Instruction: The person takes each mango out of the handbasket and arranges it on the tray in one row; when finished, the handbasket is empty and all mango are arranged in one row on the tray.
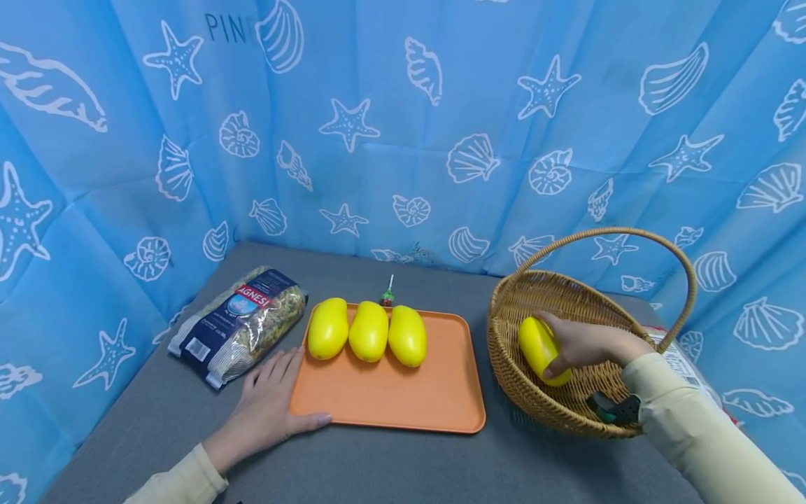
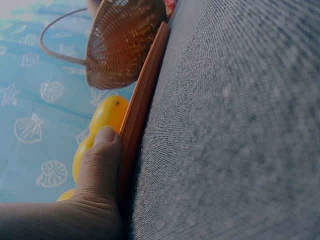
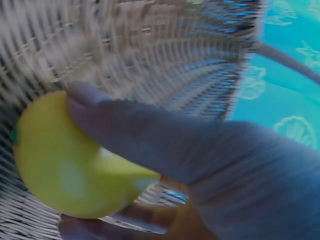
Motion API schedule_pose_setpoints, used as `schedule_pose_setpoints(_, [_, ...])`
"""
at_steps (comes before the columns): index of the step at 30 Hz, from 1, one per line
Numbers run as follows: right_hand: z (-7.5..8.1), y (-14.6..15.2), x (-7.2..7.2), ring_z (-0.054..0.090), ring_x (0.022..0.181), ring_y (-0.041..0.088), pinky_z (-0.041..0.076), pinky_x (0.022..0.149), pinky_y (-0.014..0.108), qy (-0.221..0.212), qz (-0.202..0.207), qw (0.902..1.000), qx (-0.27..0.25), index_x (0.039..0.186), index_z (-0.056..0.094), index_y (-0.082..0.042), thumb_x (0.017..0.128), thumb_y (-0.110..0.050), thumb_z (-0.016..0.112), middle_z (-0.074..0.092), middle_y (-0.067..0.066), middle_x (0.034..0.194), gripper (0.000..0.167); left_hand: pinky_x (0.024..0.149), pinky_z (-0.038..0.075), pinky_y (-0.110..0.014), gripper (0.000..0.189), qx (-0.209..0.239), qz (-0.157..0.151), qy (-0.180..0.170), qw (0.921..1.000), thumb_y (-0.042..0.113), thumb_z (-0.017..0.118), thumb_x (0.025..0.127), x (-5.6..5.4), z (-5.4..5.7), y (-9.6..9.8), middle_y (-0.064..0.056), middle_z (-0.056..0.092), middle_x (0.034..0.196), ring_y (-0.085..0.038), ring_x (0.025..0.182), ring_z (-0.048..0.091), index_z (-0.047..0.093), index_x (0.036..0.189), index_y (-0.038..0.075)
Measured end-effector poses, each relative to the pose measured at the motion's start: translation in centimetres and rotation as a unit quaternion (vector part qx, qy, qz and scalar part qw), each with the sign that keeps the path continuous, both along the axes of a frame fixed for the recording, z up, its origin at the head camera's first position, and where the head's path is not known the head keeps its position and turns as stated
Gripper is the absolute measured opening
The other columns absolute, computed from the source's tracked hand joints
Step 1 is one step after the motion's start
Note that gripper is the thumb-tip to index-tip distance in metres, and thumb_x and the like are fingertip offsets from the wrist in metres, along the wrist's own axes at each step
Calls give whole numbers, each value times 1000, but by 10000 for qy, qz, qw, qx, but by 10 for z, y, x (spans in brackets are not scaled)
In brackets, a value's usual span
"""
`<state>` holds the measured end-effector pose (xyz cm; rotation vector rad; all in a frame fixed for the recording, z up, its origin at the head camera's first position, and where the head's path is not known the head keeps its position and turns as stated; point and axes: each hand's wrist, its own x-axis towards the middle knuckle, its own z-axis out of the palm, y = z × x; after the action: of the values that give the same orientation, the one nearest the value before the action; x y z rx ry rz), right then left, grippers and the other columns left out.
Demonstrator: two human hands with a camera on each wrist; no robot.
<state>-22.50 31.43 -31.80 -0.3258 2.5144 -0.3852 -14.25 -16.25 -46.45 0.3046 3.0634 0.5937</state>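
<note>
My right hand [image 1: 582,343] reaches into a wicker basket [image 1: 513,374] and grips a yellow mango [image 1: 540,350], thumb on one side and fingers on the other. In the right wrist view that mango [image 3: 65,160] lies against the woven wall. The left hand [image 1: 267,399] rests at the left front corner of an orange tray [image 1: 403,399], its thumb along the front rim and its fingers by the left side. Three more mangoes, the left one [image 1: 328,329], the middle one [image 1: 369,332] and the right one [image 1: 408,337], lie in a row along the tray's back.
An Agnesi pasta bag [image 1: 242,322] lies left of the tray. Behind the tray is a small wrapped lollipop [image 1: 387,294]. The basket's tall handle [image 1: 689,280] arches over the right forearm. A black object [image 1: 613,407] shows beside the right sleeve. Another package [image 1: 683,360] sits behind the basket.
</note>
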Motion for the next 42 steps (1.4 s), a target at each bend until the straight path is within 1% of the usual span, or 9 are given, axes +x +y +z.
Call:
schedule_pose_setpoints(3, [14,-1,2,55,93,25,48,74,37,598,295,9977,-155,150,7,-1,70,-28,84,49,21,116,115,107,18,-65,126,8,4,-19,10000,90,48,64,1,2,0,-21,29,153,-44,139,25,23,151,2])
schedule_pose_setpoints(9, [42,-5,16,54,90,25,47,68,33,1312,351,9896,-483,150,9,-5,69,-27,85,45,26,122,114,106,18,-66,127,-18,9,-121,9999,90,48,64,0,6,1,-22,30,153,-44,138,25,23,151,2])
schedule_pose_setpoints(12, [52,-10,24,55,91,27,48,68,33,1715,435,9830,-488,150,11,-5,68,-28,86,42,30,128,114,106,19,-66,127,-52,5,-80,10000,91,47,64,0,6,1,-22,30,152,-45,138,25,23,151,1])
schedule_pose_setpoints(16, [60,-15,35,55,97,31,50,70,37,2036,589,9757,-560,151,12,-5,67,-32,86,39,31,133,115,106,18,-66,127,-52,2,-45,10000,92,46,64,0,5,0,-22,30,153,-45,138,25,23,151,1])
schedule_pose_setpoints(23, [72,-25,50,55,101,30,52,76,41,2153,622,9730,-545,153,11,-10,69,-39,85,39,28,136,115,107,18,-65,127,-1,4,-16,10000,91,47,64,0,4,0,-22,30,153,-44,139,24,23,151,2])
schedule_pose_setpoints(30, [78,-43,65,56,94,25,52,72,34,1983,598,9748,-833,153,9,-15,72,-41,82,39,24,137,112,107,18,-65,127,-11,1,-70,10000,92,47,63,0,2,1,-22,30,153,-44,139,24,23,151,2])
schedule_pose_setpoints(34, [79,-55,74,56,96,23,52,72,31,1922,542,9750,-973,154,6,-16,75,-41,80,37,20,139,111,106,18,-66,127,-5,-15,-92,10000,91,47,63,0,2,1,-21,30,153,-44,138,25,24,151,2])
schedule_pose_setpoints(39, [78,-72,86,52,106,27,52,78,36,2129,712,9677,-1144,154,4,-17,78,-47,76,34,18,141,108,107,18,-65,126,-9,-12,-45,10000,91,47,64,0,2,1,-21,30,153,-43,139,25,24,151,2])
schedule_pose_setpoints(42, [75,-83,90,51,106,27,51,79,38,2146,811,9648,-1287,155,1,-19,81,-46,74,33,19,141,107,107,18,-65,126,-3,-13,-12,10000,90,48,64,0,2,0,-22,30,153,-44,138,25,24,151,2])
